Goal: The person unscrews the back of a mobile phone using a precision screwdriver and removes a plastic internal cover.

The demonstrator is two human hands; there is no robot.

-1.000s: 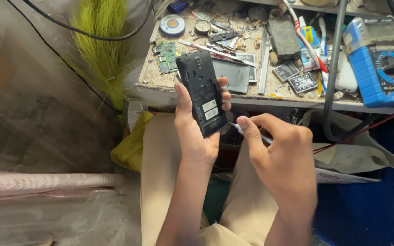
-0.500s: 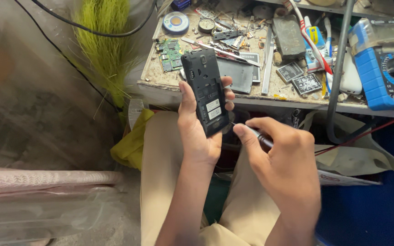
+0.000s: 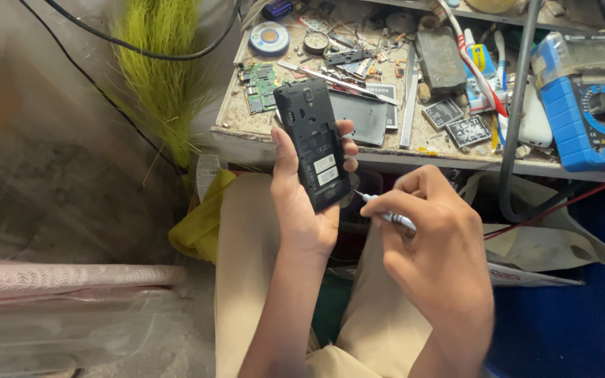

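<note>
Left hand (image 3: 302, 203) wraps a black phone (image 3: 314, 145) with its back cover off, held upright over the lap, thumb on the left edge, fingers curled round the right edge. Right hand (image 3: 428, 238) is closed in a pinch on a thin silver screwdriver (image 3: 386, 212), tip pointing at the phone's lower right corner, just beside it. Cluttered workbench (image 3: 246, 129) behind: green circuit board (image 3: 260, 85), solder reel (image 3: 269, 36), phone batteries (image 3: 456, 122), blue multimeter (image 3: 586, 112). Yellow-green brush (image 3: 159, 77) left of the bench
</note>
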